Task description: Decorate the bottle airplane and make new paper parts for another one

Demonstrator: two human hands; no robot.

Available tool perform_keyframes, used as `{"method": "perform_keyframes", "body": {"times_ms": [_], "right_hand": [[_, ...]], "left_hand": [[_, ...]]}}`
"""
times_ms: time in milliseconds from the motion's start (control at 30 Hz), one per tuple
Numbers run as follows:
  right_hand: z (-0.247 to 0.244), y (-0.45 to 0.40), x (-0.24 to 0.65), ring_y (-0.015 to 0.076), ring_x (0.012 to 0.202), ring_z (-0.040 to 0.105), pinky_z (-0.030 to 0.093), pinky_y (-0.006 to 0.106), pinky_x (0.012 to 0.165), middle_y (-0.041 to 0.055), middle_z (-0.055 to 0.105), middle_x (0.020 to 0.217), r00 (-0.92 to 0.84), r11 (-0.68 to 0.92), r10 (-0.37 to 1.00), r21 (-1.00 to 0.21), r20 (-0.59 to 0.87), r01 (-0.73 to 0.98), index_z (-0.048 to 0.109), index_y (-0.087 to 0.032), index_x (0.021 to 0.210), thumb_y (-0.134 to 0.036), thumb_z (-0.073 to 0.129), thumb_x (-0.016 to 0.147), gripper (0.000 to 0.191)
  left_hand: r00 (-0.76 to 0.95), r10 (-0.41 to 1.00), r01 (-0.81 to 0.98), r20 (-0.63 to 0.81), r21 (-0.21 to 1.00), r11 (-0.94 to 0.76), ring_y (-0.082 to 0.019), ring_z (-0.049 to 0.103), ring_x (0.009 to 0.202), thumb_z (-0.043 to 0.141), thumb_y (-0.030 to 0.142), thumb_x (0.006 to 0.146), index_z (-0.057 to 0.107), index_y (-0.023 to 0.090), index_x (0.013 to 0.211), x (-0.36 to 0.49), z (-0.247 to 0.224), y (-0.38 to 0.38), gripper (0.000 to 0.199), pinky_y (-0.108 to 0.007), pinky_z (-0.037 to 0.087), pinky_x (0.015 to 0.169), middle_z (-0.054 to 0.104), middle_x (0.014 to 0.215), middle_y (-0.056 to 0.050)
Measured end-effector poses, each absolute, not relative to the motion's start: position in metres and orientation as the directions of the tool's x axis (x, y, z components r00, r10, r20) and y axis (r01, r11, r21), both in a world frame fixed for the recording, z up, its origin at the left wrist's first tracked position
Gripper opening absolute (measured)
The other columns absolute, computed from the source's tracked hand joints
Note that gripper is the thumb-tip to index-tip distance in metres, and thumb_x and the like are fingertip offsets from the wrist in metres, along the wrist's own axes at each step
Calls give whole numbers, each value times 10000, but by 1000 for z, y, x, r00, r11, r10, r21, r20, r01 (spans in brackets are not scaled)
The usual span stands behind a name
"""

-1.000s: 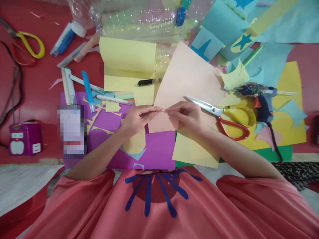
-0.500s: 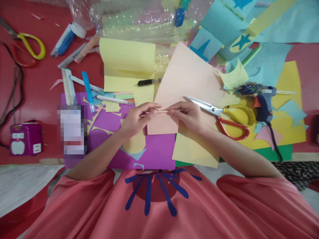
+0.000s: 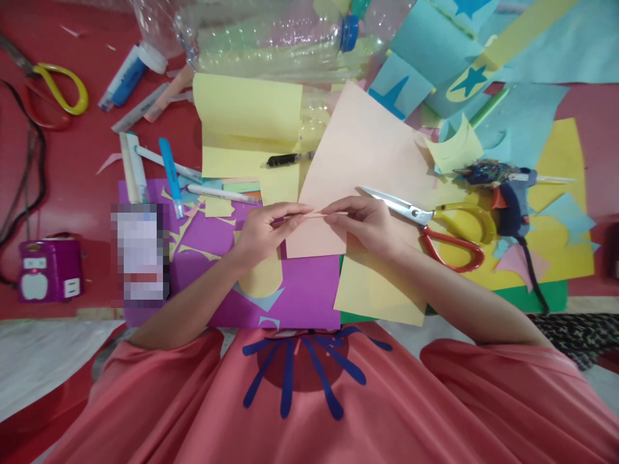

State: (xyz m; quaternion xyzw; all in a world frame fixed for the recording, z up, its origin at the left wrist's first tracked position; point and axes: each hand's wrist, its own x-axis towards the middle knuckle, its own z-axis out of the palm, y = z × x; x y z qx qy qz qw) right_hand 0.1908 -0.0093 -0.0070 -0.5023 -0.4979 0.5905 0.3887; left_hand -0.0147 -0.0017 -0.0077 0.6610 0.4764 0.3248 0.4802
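Note:
A thin, narrow strip of pinkish paper (image 3: 316, 214) stretches between my two hands. My left hand (image 3: 271, 229) pinches its left end between thumb and fingers, and my right hand (image 3: 362, 222) pinches the right end. Both hands are over the lower part of a large pale pink sheet (image 3: 360, 142). Scissors (image 3: 420, 216) with a yellow and a red handle lie just right of my right hand, blades partly on the pink sheet. A black pen (image 3: 285, 160) rests on yellow paper (image 3: 246, 109) above my left hand.
Markers (image 3: 169, 171) and a phone (image 3: 140, 254) lie at left, near a purple box (image 3: 49, 269). Plastic bottles (image 3: 271, 38) are at the back. A glue gun (image 3: 512, 200) stands out at right on yellow paper. More scissors (image 3: 60, 90) lie far left.
The fingers of both hands have shifted very slightly around the strip. The lower edge of the pink sheet has moved up a little.

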Motion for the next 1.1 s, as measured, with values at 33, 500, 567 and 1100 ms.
{"method": "perform_keyframes", "body": {"times_ms": [33,500,567,1100], "right_hand": [[-8,-9,191,118,666,609,492,265,604,34,721,772,-198,-198,959,-979,-202,39,764,-191,795,-252,748,729,91],[-6,-9,192,104,581,544,396,255,512,31,719,724,-166,-157,971,-983,-172,99,774,-199,770,-277,734,726,98],[-6,-9,191,109,604,561,411,256,528,34,723,741,-167,-145,973,-985,-158,91,775,-201,762,-270,735,721,90],[-10,-10,191,123,749,650,511,234,615,27,722,857,-169,-122,978,-992,-125,26,716,-200,867,-295,759,724,176]], "left_hand": [[331,943,325,-26,942,-88,-165,730,918,639,508,862,770,208,993,-15,-8,-2,352,-208,568,782,781,998,-64],[330,944,321,-21,943,-91,-132,713,804,630,397,870,727,191,1033,-16,-8,-2,280,-179,540,671,772,921,-48],[340,940,340,-33,936,-90,-127,704,778,600,406,888,744,196,985,-16,-7,-1,272,-184,532,668,774,903,-41],[263,962,306,74,939,-156,-151,718,875,694,467,835,730,187,926,-16,-12,-3,297,-229,568,806,768,933,-46]]}}
